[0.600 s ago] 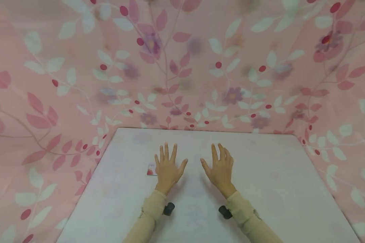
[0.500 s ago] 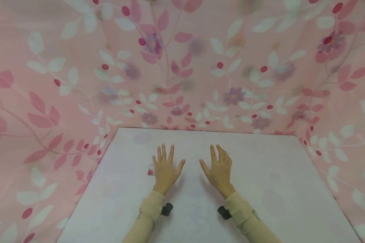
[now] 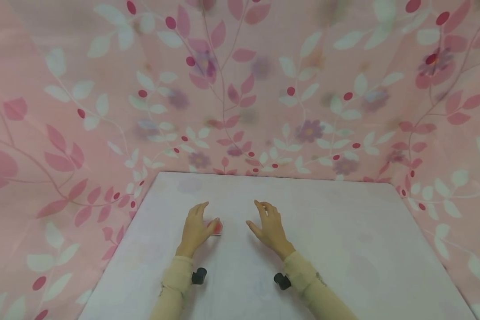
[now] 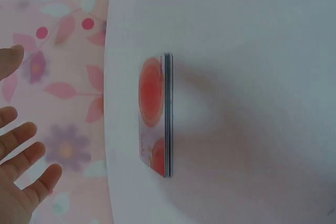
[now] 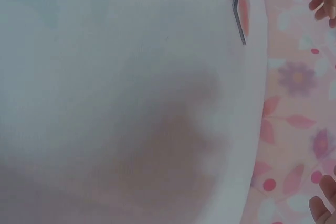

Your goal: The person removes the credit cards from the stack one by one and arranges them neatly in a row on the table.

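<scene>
Both forearms reach forward over a white table (image 3: 336,240), in light sleeves pushed up close to the wrists, the hands held side by side with a gap between them. The left hand (image 3: 196,229) has its palm downward, the fingers spread a little and gently bent forward and inward, the thumb standing well away from them. It has hold of nothing. In the head view its thumb overlaps a small stack of thin cards (image 4: 152,95); the left wrist view shows thumb and fingers apart from it.

The right hand (image 3: 270,229) mirrors this pose: fingers lightly bent and angled inward, thumb stretched toward the left hand, nothing in its grasp. It is farther from the stack than the left hand.

The stack lies flat on the table, beneath and beside the left thumb. Its layers sit one upon another, their edges showing as dark and pale lines, and the white top face bears round red shapes. A black wrist camera (image 3: 199,276) sits on the inner side of the left wrist, another on the right. Pink floral cloth (image 3: 264,89) hangs behind the table.
</scene>
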Demonstrator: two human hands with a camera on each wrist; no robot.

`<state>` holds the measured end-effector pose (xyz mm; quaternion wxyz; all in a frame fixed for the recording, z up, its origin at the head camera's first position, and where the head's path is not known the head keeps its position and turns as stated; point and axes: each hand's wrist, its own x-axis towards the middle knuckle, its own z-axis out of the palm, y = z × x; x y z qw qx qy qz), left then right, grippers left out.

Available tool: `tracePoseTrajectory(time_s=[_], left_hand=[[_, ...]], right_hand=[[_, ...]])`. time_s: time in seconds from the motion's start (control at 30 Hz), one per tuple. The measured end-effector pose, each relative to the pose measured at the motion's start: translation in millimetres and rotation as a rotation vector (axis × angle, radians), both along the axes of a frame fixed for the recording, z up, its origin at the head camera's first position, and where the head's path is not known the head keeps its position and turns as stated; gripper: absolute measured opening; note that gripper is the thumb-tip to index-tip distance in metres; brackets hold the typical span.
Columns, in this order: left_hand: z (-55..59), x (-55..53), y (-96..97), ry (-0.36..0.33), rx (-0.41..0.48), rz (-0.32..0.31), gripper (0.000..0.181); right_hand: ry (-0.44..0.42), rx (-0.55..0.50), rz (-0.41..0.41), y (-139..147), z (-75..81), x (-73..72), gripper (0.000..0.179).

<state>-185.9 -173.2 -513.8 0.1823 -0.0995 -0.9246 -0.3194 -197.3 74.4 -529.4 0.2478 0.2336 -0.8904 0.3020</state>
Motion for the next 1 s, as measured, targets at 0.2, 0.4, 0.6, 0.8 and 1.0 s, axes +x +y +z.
tracePoseTrajectory(time_s=[0.2, 0.4, 0.6, 0.8, 1.0], left_hand=[[-1.7, -1.6, -26.3, -0.049, -0.003, -0.054, 0.059], [-6.6, -4.1, -47.5, -0.115, -0.003, -0.060, 0.060], [-14.9, -6.8, -62.6, -0.103, -0.022, -0.076, 0.060], [-22.5, -10.7, -70.5, -0.208, -0.033, -0.080, 0.062], [-34.8, -16.9, -74.9, -0.286, -0.038, -0.094, 0.067]], right_hand=[[0.011, 0.004, 0.019, -18, -4.5, -2.2, 0.063], [-0.031, 0.034, 0.067, -38, -12.3, -5.2, 0.061], [-0.075, 0.060, 0.127, -60, -22.1, -10.2, 0.058], [-0.189, 0.193, 0.158, -83, -33.6, -13.7, 0.060], [-0.317, 0.211, 0.165, -94, -38.9, -12.7, 0.065]])
